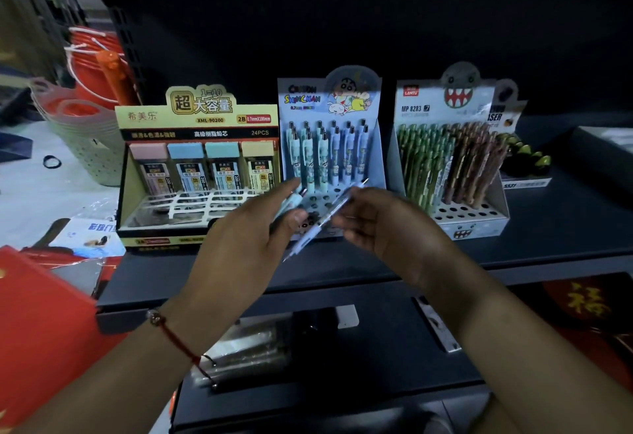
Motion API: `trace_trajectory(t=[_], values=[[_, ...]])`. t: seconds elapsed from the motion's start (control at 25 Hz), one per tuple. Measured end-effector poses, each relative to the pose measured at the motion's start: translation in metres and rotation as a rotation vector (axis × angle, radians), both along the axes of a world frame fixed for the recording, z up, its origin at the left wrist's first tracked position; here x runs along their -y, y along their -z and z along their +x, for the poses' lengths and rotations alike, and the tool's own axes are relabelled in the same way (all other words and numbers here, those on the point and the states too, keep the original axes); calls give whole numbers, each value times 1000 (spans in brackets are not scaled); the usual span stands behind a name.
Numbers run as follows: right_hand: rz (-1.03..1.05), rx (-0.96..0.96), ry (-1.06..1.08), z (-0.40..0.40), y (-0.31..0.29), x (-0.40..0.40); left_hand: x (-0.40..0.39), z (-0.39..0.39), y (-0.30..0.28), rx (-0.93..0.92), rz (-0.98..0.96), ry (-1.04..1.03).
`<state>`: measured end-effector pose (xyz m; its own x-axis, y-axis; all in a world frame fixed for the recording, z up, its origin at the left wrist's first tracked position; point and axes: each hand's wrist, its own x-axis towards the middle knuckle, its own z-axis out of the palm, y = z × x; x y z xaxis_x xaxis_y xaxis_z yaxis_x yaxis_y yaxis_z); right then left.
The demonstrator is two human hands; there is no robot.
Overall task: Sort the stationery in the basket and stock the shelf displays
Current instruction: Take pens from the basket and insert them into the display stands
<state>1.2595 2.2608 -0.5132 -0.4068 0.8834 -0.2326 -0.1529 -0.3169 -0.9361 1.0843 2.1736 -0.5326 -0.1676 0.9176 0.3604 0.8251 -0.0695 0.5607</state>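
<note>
My left hand point(253, 231) grips a light blue pen point(291, 201) just in front of the blue cartoon pen display box point(371, 159). My right hand point(387, 224) pinches a second pale pen point(325, 219) that slants from upper right to lower left, its tip pointing down. Both hands hover over the empty holes at the front of that box, whose back rows hold several matching pens. To its left stands a yellow pencil-lead display box point(198, 173) with pastel lead cases. To its right is a box of green and brown pens point(448, 166).
All three boxes stand on a dark shelf point(565, 221). A stack of pale perforated baskets point(85, 145) and red buckets point(92, 67) sit at the left. Red packets point(37, 324) lie at the lower left, and a lower shelf holds plastic-wrapped items point(246, 348).
</note>
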Motion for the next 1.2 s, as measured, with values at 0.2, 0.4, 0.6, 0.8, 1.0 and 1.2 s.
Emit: trace_trajectory(t=[0.2,0.4,0.6,0.8,1.0,1.2], values=[[26,-7,196,7,-1,-16,6,-4,2,51,-10,22],[424,73,319,15,-5,-24,5,-2,9,-57,-42,69],[672,88,403,10,-7,-36,3,3,10,-121,-55,93],[787,146,352,-6,9,-52,-2,0,12,-126,-62,94],[858,247,379,-20,9,-59,-9,-4,13,-108,-45,101],[952,313,392,-25,5,-62,-13,-7,13,-103,-32,92]])
